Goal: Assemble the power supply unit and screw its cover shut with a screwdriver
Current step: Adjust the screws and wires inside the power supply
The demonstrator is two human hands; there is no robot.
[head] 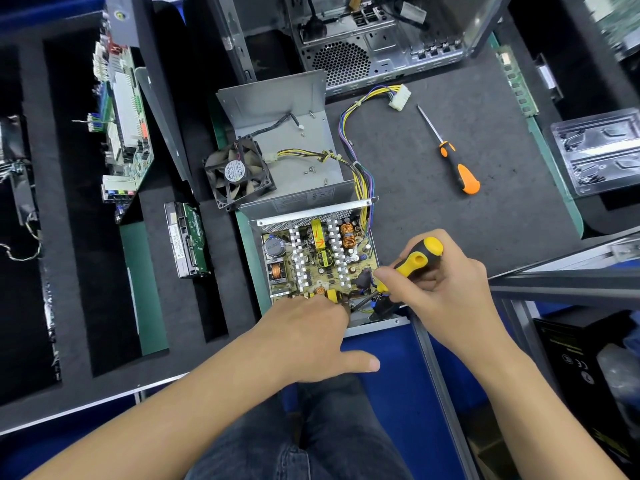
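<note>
A grey workbench mat (450,237) holds an open power supply unit (317,268), circuit board exposed, near its front edge. Its detached metal cover (277,109) lies just behind, with a fan (239,174) resting on it. The left hand (308,327) presses on the unit's near edge, fingers curled. The right hand (446,282) grips a yellow-and-black screwdriver (414,261), tip inside the unit. An orange screwdriver (450,154) lies apart

Power supply unit (318,265): open metal box, circuit board exposed, centre frame. Its cover (277,109) lies open behind, my yellow-black screwdriver (412,263) angled into the box's lower right corner.
</note>
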